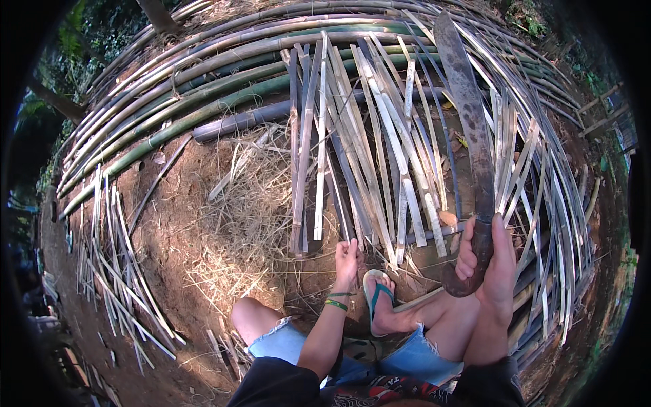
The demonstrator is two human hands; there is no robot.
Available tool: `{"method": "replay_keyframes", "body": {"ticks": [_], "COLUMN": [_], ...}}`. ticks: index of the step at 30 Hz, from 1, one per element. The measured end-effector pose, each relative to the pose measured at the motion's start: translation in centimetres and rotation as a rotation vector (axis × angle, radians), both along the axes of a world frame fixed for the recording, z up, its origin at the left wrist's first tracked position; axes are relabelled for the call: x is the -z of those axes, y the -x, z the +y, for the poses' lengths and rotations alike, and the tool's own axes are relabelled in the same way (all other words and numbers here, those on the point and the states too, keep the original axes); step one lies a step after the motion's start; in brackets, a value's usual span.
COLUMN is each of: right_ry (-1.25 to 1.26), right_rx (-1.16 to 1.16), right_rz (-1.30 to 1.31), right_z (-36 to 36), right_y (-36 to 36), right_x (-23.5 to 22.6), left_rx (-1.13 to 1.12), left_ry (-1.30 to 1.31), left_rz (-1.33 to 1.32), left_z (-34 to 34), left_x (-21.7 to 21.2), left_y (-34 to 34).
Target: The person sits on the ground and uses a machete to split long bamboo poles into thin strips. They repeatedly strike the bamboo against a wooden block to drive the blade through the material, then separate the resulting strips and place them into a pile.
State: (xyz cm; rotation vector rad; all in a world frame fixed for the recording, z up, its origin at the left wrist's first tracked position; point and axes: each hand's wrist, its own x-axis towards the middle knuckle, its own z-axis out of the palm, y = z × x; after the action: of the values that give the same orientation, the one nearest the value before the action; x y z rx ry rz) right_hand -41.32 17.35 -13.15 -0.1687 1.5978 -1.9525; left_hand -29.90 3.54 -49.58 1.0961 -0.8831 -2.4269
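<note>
At the near edge of the bamboo strips [369,152] on the ground [169,197], your left hand [346,262] presses its fingers together (cannot tell on what), your right hand [500,277] wraps the machete [468,102] handle; blade points away, best kept clear of the left.

Dry leaf [447,218] on brown earth [178,182]; tree trunk [157,15], green foliage [70,39].
</note>
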Motion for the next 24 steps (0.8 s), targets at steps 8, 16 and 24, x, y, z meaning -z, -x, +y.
{"method": "replay_keyframes", "body": {"ticks": [8,16,24], "right_ry": [-0.029,-0.044,-0.055], "right_rx": [-0.153,-0.183,-0.141], "right_rz": [-0.041,-0.025,0.001], "right_z": [-2.1,-2.8,-2.3], "right_y": [-1.5,-1.7,-1.7], "right_x": [0.0,0.5,0.4], "left_rx": [0.19,0.086,0.122], "left_ry": [-0.183,0.288,0.114], "left_rz": [0.074,0.025,0.059], "left_z": [-4.5,-2.0,0.4], "left_x": [-2.4,-4.5,-5.7], "left_y": [-4.2,-4.9,-5.5]}}
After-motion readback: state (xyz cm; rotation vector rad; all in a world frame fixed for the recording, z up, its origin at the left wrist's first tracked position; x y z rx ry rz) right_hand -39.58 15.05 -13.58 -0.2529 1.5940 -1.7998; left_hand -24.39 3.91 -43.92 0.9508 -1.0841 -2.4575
